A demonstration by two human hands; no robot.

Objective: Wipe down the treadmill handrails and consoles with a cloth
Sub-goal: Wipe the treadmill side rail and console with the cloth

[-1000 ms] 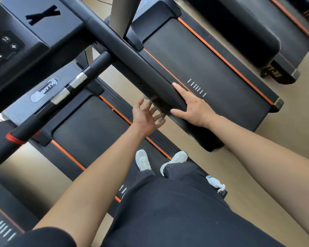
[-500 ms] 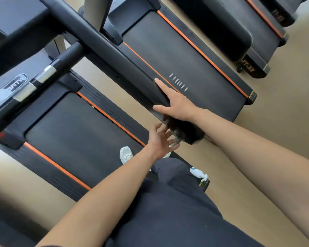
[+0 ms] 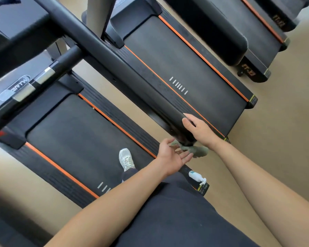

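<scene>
At the near end of the long black padded handrail (image 3: 118, 68), head view: right hand (image 3: 201, 131) laid over the top, forefinger and thumb stretched out along the rail, nothing gripped. Just below that rail end, a crumpled olive-green cloth (image 3: 196, 149), blurred, against the rail's underside, between right wrist and left fingertips. Left hand (image 3: 173, 155) palm up beside it, fingers straight and slightly spread, tips at the cloth's edge; neither hand visibly curled round the cloth. Lower down, one white sneaker (image 3: 126, 159) planted on the black treadmill belt (image 3: 75, 132) edged with orange stripes. At the deck's rear corner, a small white spray bottle (image 3: 196, 176), lying down. Further right, a second black treadmill (image 3: 185, 65) alongside, on tan floor (image 3: 275, 148).
</scene>
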